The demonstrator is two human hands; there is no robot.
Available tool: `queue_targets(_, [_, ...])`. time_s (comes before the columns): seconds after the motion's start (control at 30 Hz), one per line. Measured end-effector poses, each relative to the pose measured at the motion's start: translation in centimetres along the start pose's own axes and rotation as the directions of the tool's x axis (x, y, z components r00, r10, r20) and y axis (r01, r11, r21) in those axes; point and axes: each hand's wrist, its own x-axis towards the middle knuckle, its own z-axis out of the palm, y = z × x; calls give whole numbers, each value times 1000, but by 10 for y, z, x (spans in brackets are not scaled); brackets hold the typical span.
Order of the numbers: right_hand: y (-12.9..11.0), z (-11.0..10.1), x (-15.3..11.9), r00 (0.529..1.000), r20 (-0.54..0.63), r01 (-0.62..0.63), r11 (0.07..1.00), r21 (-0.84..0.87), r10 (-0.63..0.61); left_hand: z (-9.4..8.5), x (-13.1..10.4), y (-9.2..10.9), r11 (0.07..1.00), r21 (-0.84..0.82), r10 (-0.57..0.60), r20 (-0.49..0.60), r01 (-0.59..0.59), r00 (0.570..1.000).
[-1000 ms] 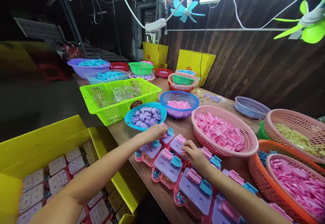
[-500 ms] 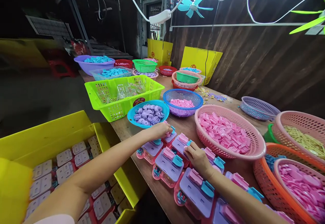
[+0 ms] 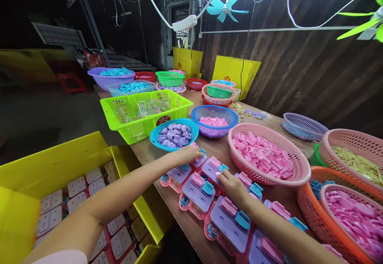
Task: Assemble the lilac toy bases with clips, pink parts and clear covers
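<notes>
Purple-topped plastic toy boxes with pink bases stand in rows along the table edge, each topped with a pink piece and a blue piece. My left hand is closed at the far end of the rows, its fingers pressed around the pink piece on a box there. My right hand is closed over another toy box, fingertips together near its blue piece. A small pale pink bit shows at those fingertips, but what they grip is mostly hidden. Close to my left hand sits a blue bowl of purple rounded parts.
A pink basket of pink parts lies right of the boxes, with an orange basket beyond it. A green basket holds clear parts. At lower left stands a yellow carton packed with toy boxes.
The view has shifted very slightly. Both hands stay at the same toy boxes, with no clear change in their grip.
</notes>
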Motion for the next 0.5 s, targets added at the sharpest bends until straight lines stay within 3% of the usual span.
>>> queue_targets(0.13, [3,-8,0,996,13,-90,979,181,89,3,1,8,998,68,-1,56,-3,998])
queue_targets(0.23, [5,-10,0,995,7,-100,955,280,102,7,-5,16,993,97,-73,79,65,994])
queue_targets(0.37, [5,-8,-1,993,-7,-110,953,281,117,11,-13,23,991,45,-125,62,123,990])
queue_targets(0.5, [3,-11,-2,995,49,-98,975,198,90,13,-15,24,993,-2,-118,58,119,991])
